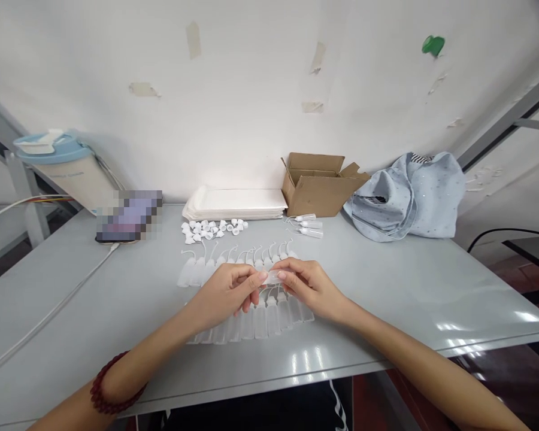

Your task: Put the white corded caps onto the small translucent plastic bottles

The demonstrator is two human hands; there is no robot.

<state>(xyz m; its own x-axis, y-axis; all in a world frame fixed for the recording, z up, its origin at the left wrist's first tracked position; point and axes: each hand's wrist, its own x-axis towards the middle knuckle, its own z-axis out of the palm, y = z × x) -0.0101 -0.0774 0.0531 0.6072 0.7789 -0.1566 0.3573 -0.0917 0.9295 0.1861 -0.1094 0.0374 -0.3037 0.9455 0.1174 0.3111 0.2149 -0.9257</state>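
Between my two hands, over the middle of the table, is a small translucent white piece (272, 277). My left hand (238, 287) pinches its left end between thumb and fingers, and my right hand (303, 284) pinches its right end. Beneath and behind the hands lie two rows of translucent bottles with thin curved tubes, a back row (200, 272) and a front row (260, 322). The hands hide part of both rows. A group of small white caps (213, 228) lies behind the back row.
Against the wall are a stack of white packets (242, 203), an open cardboard box (323, 194) and a light blue cloth bag (413, 197). Several tubed bottles (312, 225) lie before the box. At left stand a phone (130, 218) with its cable and a blue-lidded cup (72, 170).
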